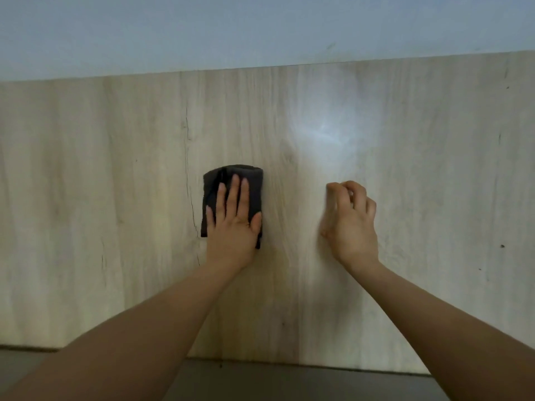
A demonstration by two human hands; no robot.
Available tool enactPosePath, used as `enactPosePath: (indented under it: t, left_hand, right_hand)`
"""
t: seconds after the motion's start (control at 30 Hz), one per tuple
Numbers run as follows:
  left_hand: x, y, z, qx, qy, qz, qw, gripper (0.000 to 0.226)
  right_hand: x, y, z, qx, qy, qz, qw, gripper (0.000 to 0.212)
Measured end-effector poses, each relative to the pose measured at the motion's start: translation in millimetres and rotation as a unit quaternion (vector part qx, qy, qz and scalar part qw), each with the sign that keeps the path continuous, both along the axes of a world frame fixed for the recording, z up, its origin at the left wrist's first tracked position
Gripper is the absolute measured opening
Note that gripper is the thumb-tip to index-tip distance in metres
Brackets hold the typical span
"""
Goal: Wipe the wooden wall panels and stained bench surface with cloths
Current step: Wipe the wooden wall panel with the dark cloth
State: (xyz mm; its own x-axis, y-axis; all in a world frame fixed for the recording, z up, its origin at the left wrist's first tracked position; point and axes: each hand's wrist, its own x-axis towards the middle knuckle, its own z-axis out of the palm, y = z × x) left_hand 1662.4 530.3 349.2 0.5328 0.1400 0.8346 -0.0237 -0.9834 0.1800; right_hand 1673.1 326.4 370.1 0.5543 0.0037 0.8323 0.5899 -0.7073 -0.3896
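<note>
A pale wooden wall panel [115,183] fills most of the view. My left hand [231,224] presses a folded dark grey cloth [254,180] flat against the panel with straight fingers. My right hand [348,224] is to the right of it, close to the panel, its fingers curled and slightly blurred. I see no cloth in the right hand. The grey bench surface [289,383] shows as a strip along the bottom, between my forearms.
A plain grey-blue wall [260,27] runs above the panel's top edge. A bright light spot [324,131] glares on the wood above my right hand. A dark vertical crack line [188,175] marks the panel left of the cloth.
</note>
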Motion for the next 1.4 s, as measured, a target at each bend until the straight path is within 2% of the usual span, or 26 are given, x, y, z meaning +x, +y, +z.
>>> enactPosePath:
  t: [0.07,0.13,0.23,0.3,0.37,0.4,0.47,0.57,0.63,0.7,0.8,0.87,1.0,1.13,1.23,1.33,1.4]
  left_hand:
    - [-1.0,-21.4,-0.4,-0.048,0.001,-0.014,0.999,0.057]
    - [-6.7,-28.2,-0.7,-0.040,0.027,-0.026,0.998,0.058]
    - [-16.9,-6.5,8.0,0.011,0.061,-0.066,0.996,0.060]
    - [-25.8,9.5,17.1,0.015,0.062,-0.161,0.985,0.061]
    - [-39.4,15.0,26.0,-0.060,0.038,-0.267,0.961,0.060]
    - [-47.1,19.6,29.3,-0.096,0.018,-0.287,0.953,0.059]
    - [-61.4,29.7,31.7,-0.111,-0.021,-0.261,0.959,0.060]
    - [-70.2,51.4,16.1,-0.047,-0.044,-0.188,0.980,0.064]
    - [-68.2,64.9,-0.7,0.010,-0.018,-0.139,0.990,0.069]
    - [-66.2,72.6,-17.9,0.023,0.031,-0.089,0.995,0.073]
    - [-60.2,84.2,-38.0,0.045,0.056,-0.037,0.997,0.074]
    - [-54.7,93.3,-46.6,0.073,0.050,-0.028,0.996,0.075]
    - [-47.6,99.7,-51.1,0.101,0.049,-0.024,0.993,0.075]
    - [-49.4,99.4,-49.5,0.112,0.067,-0.018,0.991,0.076]
    - [-54.4,97.8,-47.7,0.112,0.088,-0.002,0.990,0.075]
    - [-60.1,91.7,-44.6,0.104,0.114,0.011,0.988,0.078]
    - [-61.9,88.0,-44.4,0.090,0.137,0.023,0.986,0.078]
  right_hand:
    - [-4.4,1.1,-1.8,0.014,0.005,0.018,1.000,0.053]
    - [-13.2,6.9,-4.9,0.051,-0.004,0.055,0.997,0.046]
    - [-32.7,41.0,-5.6,-0.014,-0.068,0.108,0.992,0.044]
    - [-41.2,76.9,-3.9,-0.019,-0.045,0.166,0.985,0.048]
    - [-42.4,106.1,-2.6,-0.002,-0.005,0.177,0.984,0.058]
    - [-42.9,118.3,-2.6,-0.002,0.014,0.165,0.986,0.061]
    - [-43.0,132.8,-6.5,-0.042,0.042,0.112,0.992,0.069]
    - [-42.4,132.9,-13.3,-0.104,0.026,0.030,0.994,0.076]
    - [-41.9,119.4,-14.3,-0.122,0.006,0.007,0.992,0.077]
    - [-39.4,97.4,-13.2,-0.127,0.020,-0.006,0.992,0.079]
    - [-34.8,71.4,-10.2,-0.083,0.041,-0.033,0.995,0.071]
    - [-32.4,73.1,-9.9,-0.048,0.022,-0.054,0.997,0.059]
    - [-30.7,106.5,-17.8,-0.082,-0.012,-0.105,0.991,0.066]
    - [-35.8,147.6,-46.7,-0.194,-0.051,-0.069,0.977,0.072]
    - [-28.5,146.8,-49.2,-0.223,-0.062,-0.088,0.969,0.073]
    - [-21.9,111.6,-41.9,-0.192,-0.088,-0.105,0.972,0.067]
    - [-22.7,87.4,-38.3,-0.132,-0.031,-0.131,0.982,0.069]
